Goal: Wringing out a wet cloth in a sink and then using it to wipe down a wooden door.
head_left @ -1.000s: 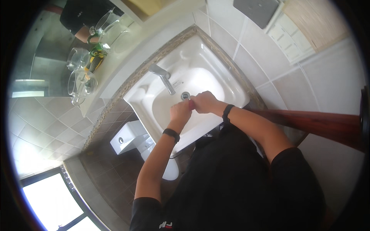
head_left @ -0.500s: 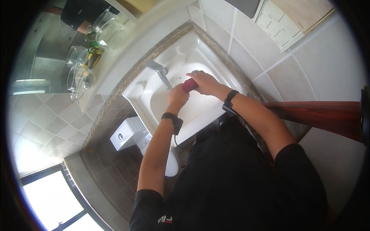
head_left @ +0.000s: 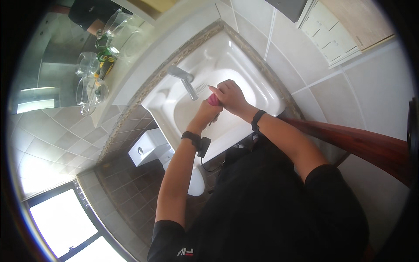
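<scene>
Over the white washbasin [head_left: 214, 54], both my hands grip a bunched red cloth [head_left: 213, 100]. My left hand [head_left: 206, 115] is closed round its lower end. My right hand [head_left: 230, 98] wraps the other end from above, fingers curled. Only a small folded pink-red part shows between the two fists; the rest is hidden in them. Just left of the hands stands the grey metal tap [head_left: 187, 86], apart from them, its spout pointing into the basin. Whether water runs from it I cannot tell.
A ledge at upper left carries clear glass vessels [head_left: 124, 40] and a green and yellow item [head_left: 104, 65], before a mirror [head_left: 56, 56]. A white toilet [head_left: 150, 146] stands left of the basin. At right runs a dark red wooden bar [head_left: 358, 137] near the tiled wall [head_left: 336, 96].
My right hand has closed further over the cloth, and less of it shows, with more folds. My left wrist has turned slightly. The whole view has shifted a little.
</scene>
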A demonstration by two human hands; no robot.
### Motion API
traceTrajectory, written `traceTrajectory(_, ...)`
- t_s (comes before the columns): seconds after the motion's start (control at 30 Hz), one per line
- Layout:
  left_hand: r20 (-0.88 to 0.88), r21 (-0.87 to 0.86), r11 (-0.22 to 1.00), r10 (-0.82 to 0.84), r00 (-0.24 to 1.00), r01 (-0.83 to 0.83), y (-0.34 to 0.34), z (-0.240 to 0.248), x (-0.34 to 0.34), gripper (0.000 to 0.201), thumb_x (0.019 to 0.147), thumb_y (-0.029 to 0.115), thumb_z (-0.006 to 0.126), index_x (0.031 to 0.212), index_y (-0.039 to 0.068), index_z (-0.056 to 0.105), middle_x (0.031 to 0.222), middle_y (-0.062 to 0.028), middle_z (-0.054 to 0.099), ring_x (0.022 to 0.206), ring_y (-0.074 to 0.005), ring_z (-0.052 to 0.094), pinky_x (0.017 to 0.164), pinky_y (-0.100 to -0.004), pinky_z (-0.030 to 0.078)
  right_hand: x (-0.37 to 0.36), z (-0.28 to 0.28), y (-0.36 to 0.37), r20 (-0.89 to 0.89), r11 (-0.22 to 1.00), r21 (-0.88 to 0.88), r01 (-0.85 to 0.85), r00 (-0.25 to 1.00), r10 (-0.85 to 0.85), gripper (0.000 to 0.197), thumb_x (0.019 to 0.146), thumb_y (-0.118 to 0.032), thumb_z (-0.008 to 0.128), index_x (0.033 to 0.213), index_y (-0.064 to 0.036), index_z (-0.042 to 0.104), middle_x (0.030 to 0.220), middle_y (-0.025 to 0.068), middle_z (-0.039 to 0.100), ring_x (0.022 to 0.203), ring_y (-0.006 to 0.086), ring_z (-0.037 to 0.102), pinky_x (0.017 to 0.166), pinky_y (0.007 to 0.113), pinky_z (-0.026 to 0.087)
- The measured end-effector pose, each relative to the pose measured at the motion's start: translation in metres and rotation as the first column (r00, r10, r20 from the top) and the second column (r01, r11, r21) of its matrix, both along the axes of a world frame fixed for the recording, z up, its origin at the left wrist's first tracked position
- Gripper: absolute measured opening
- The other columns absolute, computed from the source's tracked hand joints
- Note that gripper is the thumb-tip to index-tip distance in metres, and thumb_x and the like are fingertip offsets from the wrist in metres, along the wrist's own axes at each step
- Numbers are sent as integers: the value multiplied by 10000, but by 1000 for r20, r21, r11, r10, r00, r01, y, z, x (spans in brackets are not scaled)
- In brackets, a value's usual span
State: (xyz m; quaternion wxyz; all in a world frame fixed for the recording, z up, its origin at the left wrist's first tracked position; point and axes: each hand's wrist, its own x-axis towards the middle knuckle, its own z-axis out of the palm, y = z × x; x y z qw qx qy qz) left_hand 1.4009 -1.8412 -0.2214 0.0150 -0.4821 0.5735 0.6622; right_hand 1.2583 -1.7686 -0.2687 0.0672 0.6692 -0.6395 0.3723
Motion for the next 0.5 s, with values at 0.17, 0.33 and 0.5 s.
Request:
traceTrajectory(0.17, 151, -191, 950, -218, 964, 245, -9, 1, 7, 107, 830, 114, 647, 876, 21, 617, 680, -77, 627, 571, -212, 619, 525, -350, 483, -5, -4, -10, -68, 992, 20, -125, 990, 126, 249, 709, -108, 756, 936, -91, 657, 904, 53, 632, 831, 241, 629, 687, 369, 542)
traceTrajectory(0.33, 371, -595, 656, -289, 883, 465, -5, -18, 15, 179, 828, 160, 653, 965, 46, 641, 785, -175, 707, 694, -348, 699, 647, -447, 552, 4, -3, -11, -13, 900, 408, -154, 985, 174, 200, 719, -153, 747, 868, -95, 626, 732, 90, 673, 684, 305, 699, 577, 434, 541)
traceTrajectory(0.5, 651, -562, 439, -289, 702, 701, 4, -26, 15, 237, 879, 178, 625, 1108, 121, 611, 867, -176, 725, 825, -381, 704, 722, -482, 559, 5, -5, -5, 123, 680, 699, -219, 975, 187, 119, 738, -145, 695, 844, -97, 721, 768, 137, 729, 733, 344, 720, 672, 452, 573)
